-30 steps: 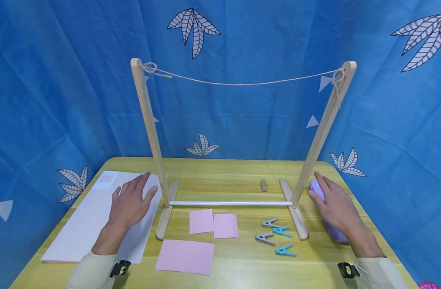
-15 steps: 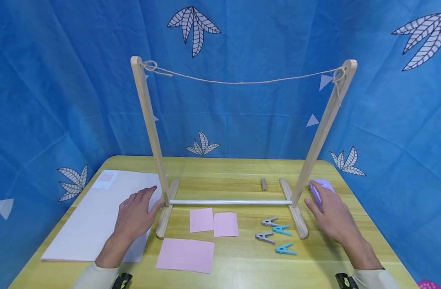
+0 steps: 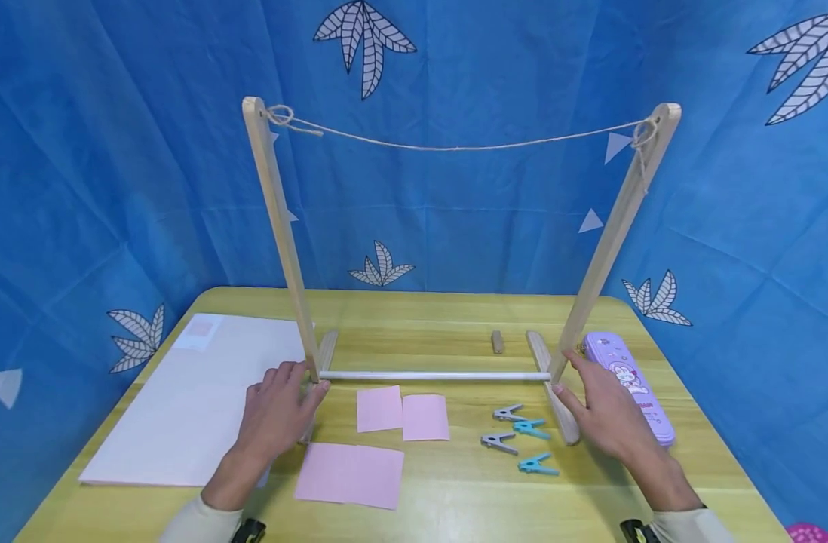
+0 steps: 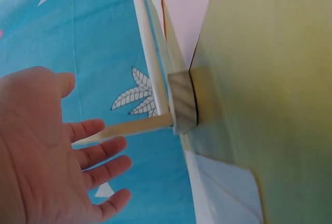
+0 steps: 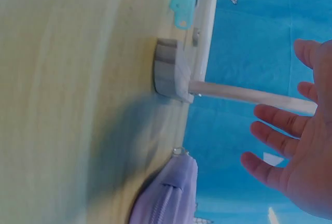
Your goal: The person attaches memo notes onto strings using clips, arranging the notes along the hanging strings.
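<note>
A wooden frame stands on the table: two posts, the left post [image 3: 278,204] and right post [image 3: 614,234], joined low down by a white rod [image 3: 434,375], with a string [image 3: 455,148] tied between their tops. My left hand [image 3: 274,411] is at the foot of the left post, thumb and fingers on either side of it in the head view. My right hand [image 3: 607,407] is likewise at the foot of the right post. Fingers of both hands are spread and loosely bent in the wrist views. Whether they touch the wood, I cannot tell.
White sheets [image 3: 197,407] lie at left. Pink papers [image 3: 349,475] and several clothespins [image 3: 538,464] lie in front of the rod. A purple case [image 3: 638,400] lies right of the frame; a small brown block [image 3: 498,342] is behind the rod. Blue cloth [image 3: 427,226] hangs behind.
Both hands have moved inward from the sheets and the purple case to the post feet. The purple case is now mostly uncovered. The view has tilted slightly down.
</note>
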`<state>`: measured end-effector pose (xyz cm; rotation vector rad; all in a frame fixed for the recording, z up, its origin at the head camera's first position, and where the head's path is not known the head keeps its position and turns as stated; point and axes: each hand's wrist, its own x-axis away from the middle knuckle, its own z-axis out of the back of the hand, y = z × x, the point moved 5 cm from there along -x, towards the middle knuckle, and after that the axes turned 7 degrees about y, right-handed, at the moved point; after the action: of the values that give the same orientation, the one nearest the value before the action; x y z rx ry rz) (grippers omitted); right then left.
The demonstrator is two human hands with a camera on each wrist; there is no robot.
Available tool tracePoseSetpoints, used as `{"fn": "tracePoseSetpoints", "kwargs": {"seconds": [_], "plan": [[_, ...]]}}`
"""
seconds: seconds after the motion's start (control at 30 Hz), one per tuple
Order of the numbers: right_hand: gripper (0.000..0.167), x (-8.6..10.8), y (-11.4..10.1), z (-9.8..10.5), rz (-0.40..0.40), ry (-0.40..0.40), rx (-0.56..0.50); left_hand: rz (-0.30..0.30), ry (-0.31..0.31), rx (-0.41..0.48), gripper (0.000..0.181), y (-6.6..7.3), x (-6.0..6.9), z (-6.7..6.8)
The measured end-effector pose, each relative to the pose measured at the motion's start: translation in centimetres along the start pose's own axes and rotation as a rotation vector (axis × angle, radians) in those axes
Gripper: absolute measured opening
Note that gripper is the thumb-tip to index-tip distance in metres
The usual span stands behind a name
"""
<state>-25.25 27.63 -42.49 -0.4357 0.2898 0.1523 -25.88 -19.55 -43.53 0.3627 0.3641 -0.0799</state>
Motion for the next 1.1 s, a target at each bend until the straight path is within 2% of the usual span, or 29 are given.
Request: {"fn": "tracePoseSetpoints", "kwargs": {"seconds": [0.17,0.33,0.53,0.63,0.77,0.87,1.1], "plan": [[0.061,0.1,-0.7,-1.0,0.034,-0.004,-0.011,-0.024,-0.015,0.015,0.057,0.6,0.2,-0.7],[0.058,0.4,-1.6,-1.9,0.069,-0.022,-0.022,-0.044,-0.06,0.032,0.057,1.1,0.3,-1.5],[0.055,0.7,-2.6,-3.1,0.084,-0.087,-0.023,-0.076,-0.112,0.042,0.057,2.1,0.3,-2.3],[0.054,0.8,-2.9,-3.7,0.081,-0.13,-0.022,-0.067,-0.153,0.052,0.055,2.6,0.4,-2.9],[0.052,0.9,-3.2,-4.6,0.099,-0.162,-0.012,-0.066,-0.195,0.046,0.055,3.0,0.4,-3.7],[0.051,1.0,-3.3,-4.9,0.116,-0.168,-0.001,-0.089,-0.217,0.015,0.054,3.4,0.3,-4.1],[0.047,0.9,-3.4,-5.3,0.126,-0.196,0.026,-0.094,-0.297,-0.028,0.054,3.9,-0.4,-4.8]]}}
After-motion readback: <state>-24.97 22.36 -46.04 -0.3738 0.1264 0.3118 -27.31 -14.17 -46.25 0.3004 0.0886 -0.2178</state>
